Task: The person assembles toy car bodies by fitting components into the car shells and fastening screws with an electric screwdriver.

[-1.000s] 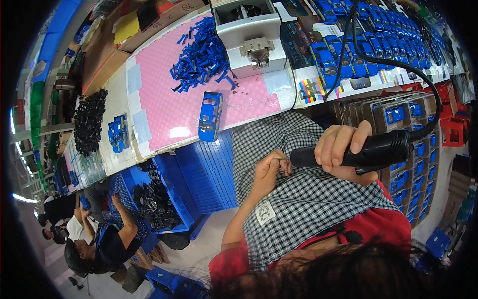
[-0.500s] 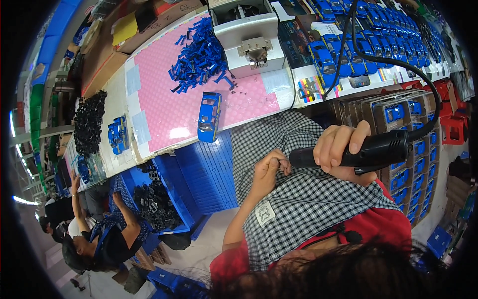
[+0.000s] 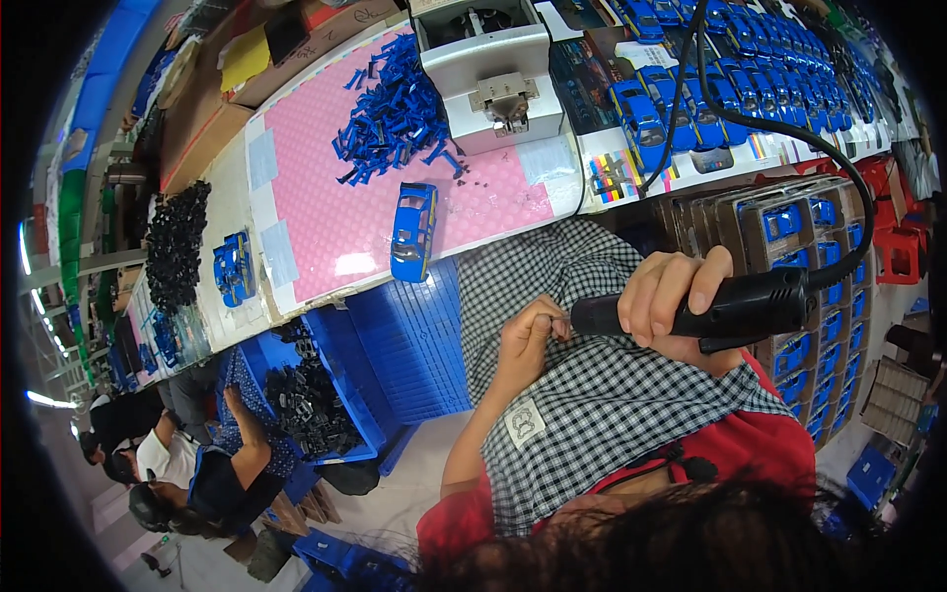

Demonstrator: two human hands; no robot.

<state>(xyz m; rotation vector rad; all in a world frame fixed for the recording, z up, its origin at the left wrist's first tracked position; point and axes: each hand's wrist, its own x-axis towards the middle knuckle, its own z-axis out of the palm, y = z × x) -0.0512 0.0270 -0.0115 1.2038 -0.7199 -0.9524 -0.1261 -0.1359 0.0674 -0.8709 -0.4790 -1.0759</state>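
My right hand grips a black electric screwdriver with a black cable running up over the table. Its tip points left, toward my left hand, whose fingers are pinched together right at the tip; what they hold is too small to tell. Both hands hover over my lap, covered by a black-and-white checked apron. A blue toy car body lies on the pink mat in front of me, beside a pile of small blue plastic parts.
A white box-shaped fixture stands behind the mat. Rows of blue toy cars in trays fill the right side. A blue crate sits under the table edge. On the left, another person works at a bin of black parts.
Both hands have stayed almost still at my lap. The person at the lower left has shifted slightly.
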